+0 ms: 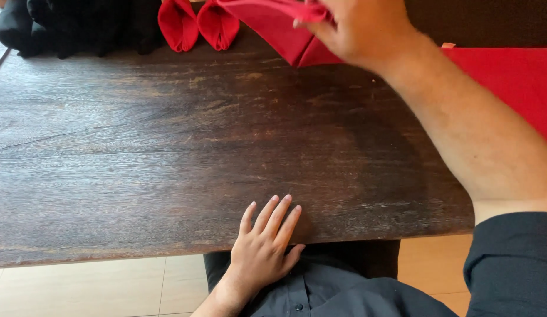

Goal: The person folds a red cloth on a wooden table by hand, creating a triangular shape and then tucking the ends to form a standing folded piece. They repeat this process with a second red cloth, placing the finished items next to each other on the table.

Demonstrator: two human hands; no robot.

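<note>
From the head view, the right hand (pixel 358 26) reaches across to the far edge of the dark wooden table (pixel 168 152), its fingers pinched together on a folded red cloth napkin (pixel 279 26), which it holds just above the wood near the far right corner. The napkin looks light, soft and limp, likely to sag or unfold unless gripped along a folded edge or at a corner. Left of it along the far edge sit two folded red napkins (pixel 197 23), and beyond them dark folded cloths (pixel 74 26) at the far left corner. A flat red cloth (pixel 508 76) covers the right edge. The left hand (pixel 264 249) rests flat on the near edge, fingers close together, holding nothing.
</note>
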